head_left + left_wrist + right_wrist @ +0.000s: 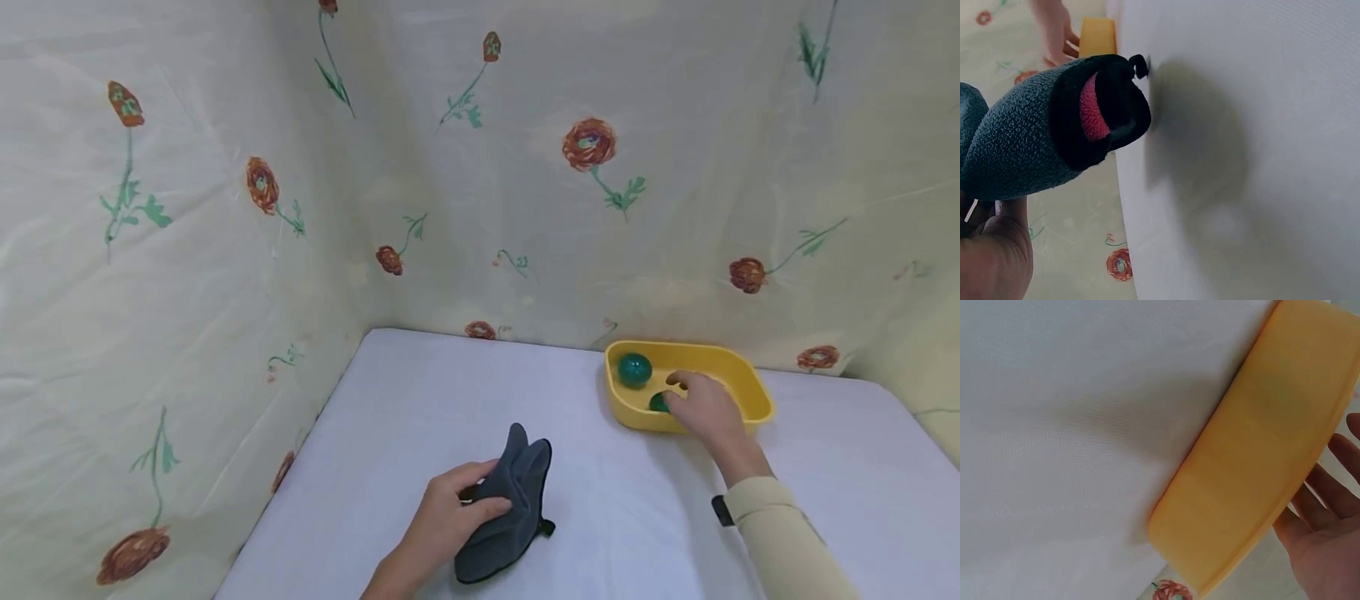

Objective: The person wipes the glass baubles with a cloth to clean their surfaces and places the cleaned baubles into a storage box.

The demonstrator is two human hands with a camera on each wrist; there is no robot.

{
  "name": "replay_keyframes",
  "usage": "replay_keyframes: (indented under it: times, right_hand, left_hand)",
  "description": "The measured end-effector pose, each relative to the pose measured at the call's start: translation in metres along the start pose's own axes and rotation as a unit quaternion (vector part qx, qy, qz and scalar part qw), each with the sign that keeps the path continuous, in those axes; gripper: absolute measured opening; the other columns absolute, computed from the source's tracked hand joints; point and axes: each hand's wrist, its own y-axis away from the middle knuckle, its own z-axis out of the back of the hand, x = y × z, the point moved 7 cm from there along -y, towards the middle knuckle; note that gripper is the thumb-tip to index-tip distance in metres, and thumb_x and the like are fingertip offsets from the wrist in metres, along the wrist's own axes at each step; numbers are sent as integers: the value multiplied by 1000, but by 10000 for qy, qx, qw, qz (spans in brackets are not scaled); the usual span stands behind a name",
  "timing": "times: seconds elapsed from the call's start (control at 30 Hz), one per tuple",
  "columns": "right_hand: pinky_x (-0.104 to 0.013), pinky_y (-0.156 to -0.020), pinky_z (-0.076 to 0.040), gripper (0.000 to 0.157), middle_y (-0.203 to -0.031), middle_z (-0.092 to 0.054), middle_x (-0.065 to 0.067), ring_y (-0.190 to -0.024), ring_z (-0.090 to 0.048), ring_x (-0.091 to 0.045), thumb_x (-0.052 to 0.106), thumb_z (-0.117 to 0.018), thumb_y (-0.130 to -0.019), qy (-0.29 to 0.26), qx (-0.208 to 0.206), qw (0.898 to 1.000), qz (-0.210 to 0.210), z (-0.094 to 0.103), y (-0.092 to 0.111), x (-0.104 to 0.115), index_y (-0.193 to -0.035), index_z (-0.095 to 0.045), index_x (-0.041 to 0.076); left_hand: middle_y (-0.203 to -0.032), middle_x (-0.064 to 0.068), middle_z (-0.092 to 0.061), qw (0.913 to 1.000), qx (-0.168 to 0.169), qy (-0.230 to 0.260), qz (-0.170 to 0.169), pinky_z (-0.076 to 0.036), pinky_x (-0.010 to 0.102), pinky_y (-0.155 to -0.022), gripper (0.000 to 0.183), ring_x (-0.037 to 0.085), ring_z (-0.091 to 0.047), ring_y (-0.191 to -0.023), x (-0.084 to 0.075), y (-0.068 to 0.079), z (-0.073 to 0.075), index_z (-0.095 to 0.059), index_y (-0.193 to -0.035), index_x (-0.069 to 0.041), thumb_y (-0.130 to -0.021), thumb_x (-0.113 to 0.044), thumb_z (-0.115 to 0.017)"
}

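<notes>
My left hand grips a dark grey fleece pouch with black edging, thumb on its near side. In the left wrist view the pouch shows a black-trimmed opening with pink fabric inside and a small black toggle. My right hand reaches over the near side of a yellow plastic tub, fingers spread and slightly bent. Just by its thumb is a green ball, partly hidden by the hand. Another green ball lies in the tub's left end.
The tub stands at the back of a white-covered table, close to a flower-patterned cloth hanging behind it. The same cloth hangs along the left side. Table surface lies between the pouch and the tub.
</notes>
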Motion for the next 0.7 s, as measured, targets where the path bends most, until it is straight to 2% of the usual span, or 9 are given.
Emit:
replay_keyframes:
  times: [0.27, 0.5, 0.7]
  right_hand:
    - [-63, -99, -43, 45, -136, -51, -30, -112, -48, -45, 25, -50, -97, -126, -237, 9995, 167, 9, 9, 9, -131, -55, -3]
    - [-57, -95, -48, 45, -137, -51, -29, -107, -49, -40, 25, -51, -99, -162, -281, 9994, 108, 14, 13, 15, -134, -54, -3]
    - [-53, -92, -50, 45, -136, -53, -27, -106, -51, -37, 27, -52, -100, -168, -326, 9993, -60, 16, 15, 16, -135, -54, -2]
  left_hand:
    - [-137, 5, -63, 9993, -112, -241, -265, -54, 39, -97, 59, 24, -59, -127, -8, -3, 7, -62, -135, -16, -84, -41, -77]
    - [-138, 6, -62, 9989, -166, -288, -334, -54, 41, -98, 61, 25, -57, -129, -15, -4, 11, -61, -137, -14, -85, -42, -76]
    - [-138, 6, -62, 9989, -167, -285, -328, -54, 41, -98, 60, 25, -57, -129, -15, -5, 13, -61, -137, -15, -85, -42, -76]
